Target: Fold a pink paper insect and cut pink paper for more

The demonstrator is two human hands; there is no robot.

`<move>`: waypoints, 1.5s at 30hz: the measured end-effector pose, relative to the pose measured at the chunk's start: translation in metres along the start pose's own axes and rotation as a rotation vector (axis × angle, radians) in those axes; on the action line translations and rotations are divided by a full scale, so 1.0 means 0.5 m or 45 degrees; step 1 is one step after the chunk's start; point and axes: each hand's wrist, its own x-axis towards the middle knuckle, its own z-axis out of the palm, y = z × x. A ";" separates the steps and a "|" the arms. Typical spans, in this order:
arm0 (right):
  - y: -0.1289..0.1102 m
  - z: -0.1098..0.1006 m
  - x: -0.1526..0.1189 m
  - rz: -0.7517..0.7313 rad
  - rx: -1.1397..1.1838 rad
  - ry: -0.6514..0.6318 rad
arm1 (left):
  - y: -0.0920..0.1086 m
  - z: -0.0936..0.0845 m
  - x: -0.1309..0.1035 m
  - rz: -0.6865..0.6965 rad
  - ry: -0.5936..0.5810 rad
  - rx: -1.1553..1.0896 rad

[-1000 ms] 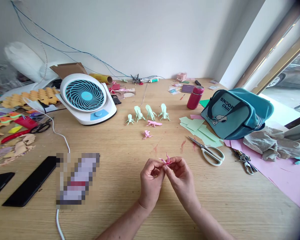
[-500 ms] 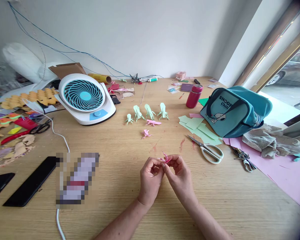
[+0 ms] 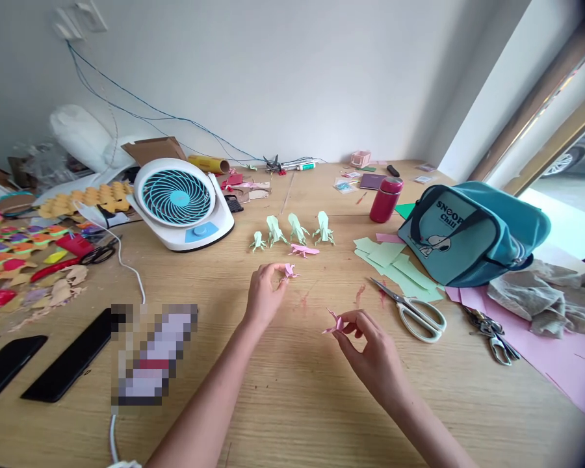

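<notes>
My right hand [image 3: 370, 351] pinches a pink folded paper figure [image 3: 338, 323] with thin legs, held above the table's front middle. Further forward, my left hand [image 3: 264, 292] has its thumb and fingertips at a smaller pink paper figure [image 3: 289, 272], closed on its left side. Just behind lies a long pink paper insect [image 3: 304, 250]. Several light green paper insects, among them a small one [image 3: 258, 242] and a large one [image 3: 324, 227], stand in a row behind it.
Scissors [image 3: 414, 312], green paper sheets [image 3: 394, 260], a red bottle [image 3: 386, 200] and a teal bag [image 3: 472, 234] are at the right. Keys [image 3: 492, 333] lie on pink paper [image 3: 560, 354]. A fan [image 3: 178, 201] and a black case [image 3: 73, 357] are at the left.
My hands have parted. The left one moved forward and left to the small pink figure on the table; the right one keeps the other pink figure. The camera view has shifted slightly.
</notes>
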 end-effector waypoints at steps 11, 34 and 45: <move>0.023 -0.006 -0.007 0.106 0.088 -0.025 | -0.079 0.001 0.105 0.312 -0.557 0.189; 0.017 -0.020 -0.004 -0.071 -0.069 0.019 | 0.065 0.022 -0.057 0.269 -0.855 -0.001; 0.010 -0.022 -0.009 -0.074 -0.079 0.034 | 0.087 0.006 -0.055 0.224 -0.779 -0.222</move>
